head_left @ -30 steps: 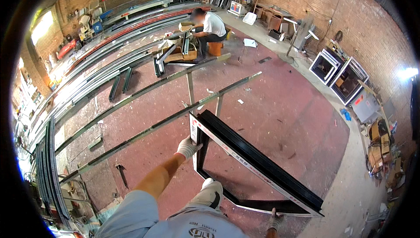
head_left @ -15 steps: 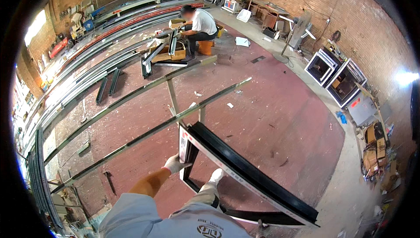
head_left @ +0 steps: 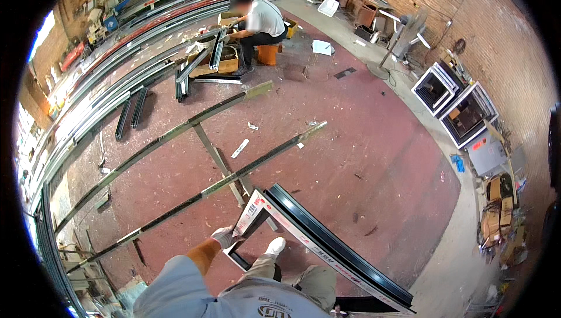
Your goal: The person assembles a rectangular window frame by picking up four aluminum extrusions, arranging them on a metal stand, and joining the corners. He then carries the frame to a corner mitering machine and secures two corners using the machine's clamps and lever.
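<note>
A large rectangular window frame, black with printed white film along its faces, hangs tilted in front of my body. My left hand, in a pale glove, is closed round its left side bar. Of my right hand, only a small part shows at the lower edge, against the near bar of the frame; the rest is cut off. Through the frame's opening I see my white shoe on the red floor. Just beyond the frame's far corner stands a low rack with two long rails.
At the far left a co-worker sits on an orange stool, handling dark profiles. Long metal bars lie along the left. Finished frames lean on the right wall, near cardboard boxes and a standing fan.
The window frame has come lower in the view, its film-covered faces now showing more. My left hand has moved slightly left and down with it. My view has shifted, and both my legs now show.
</note>
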The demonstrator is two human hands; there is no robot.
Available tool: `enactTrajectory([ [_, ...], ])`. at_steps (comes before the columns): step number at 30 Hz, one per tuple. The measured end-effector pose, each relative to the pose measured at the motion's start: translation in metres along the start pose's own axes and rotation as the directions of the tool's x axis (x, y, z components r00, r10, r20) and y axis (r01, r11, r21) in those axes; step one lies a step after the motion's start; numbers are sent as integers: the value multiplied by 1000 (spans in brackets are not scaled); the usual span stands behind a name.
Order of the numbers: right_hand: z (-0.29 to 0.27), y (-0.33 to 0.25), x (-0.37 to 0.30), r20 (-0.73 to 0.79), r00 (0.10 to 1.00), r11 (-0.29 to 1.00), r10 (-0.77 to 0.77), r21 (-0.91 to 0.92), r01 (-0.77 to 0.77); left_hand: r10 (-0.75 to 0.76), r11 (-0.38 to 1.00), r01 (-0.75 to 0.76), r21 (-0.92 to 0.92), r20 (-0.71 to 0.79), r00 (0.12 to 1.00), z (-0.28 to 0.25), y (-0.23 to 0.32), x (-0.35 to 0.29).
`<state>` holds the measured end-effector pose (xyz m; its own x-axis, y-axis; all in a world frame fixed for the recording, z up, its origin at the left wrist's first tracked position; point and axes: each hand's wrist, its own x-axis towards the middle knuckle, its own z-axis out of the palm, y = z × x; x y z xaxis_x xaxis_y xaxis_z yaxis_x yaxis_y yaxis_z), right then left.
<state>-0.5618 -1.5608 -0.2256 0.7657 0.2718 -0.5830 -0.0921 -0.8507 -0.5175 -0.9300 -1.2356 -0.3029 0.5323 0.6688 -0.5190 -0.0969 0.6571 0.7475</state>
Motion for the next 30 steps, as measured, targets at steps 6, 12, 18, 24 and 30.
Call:
enactTrajectory([
  [6,-13,-36,40,45,998,998,-53,-28,54,2,4,31,1000,-31,1000,86,94,-32],
  [12,-38,-56,59,91,992,994,-83,-68,90,-97,-48,99,994,-104,990,195,183,-56],
  [18,-65,-60,81,103,990,987,-99,-116,111,105,156,2,988,-19,994,247,227,-84],
  [24,-82,-61,104,116,988,984,-101,-134,116,-284,-34,271,962,-269,920,183,136,-117],
  [30,-98,-58,118,120,988,982,-96,-153,114,-341,-73,393,917,-393,854,176,123,-124],
])
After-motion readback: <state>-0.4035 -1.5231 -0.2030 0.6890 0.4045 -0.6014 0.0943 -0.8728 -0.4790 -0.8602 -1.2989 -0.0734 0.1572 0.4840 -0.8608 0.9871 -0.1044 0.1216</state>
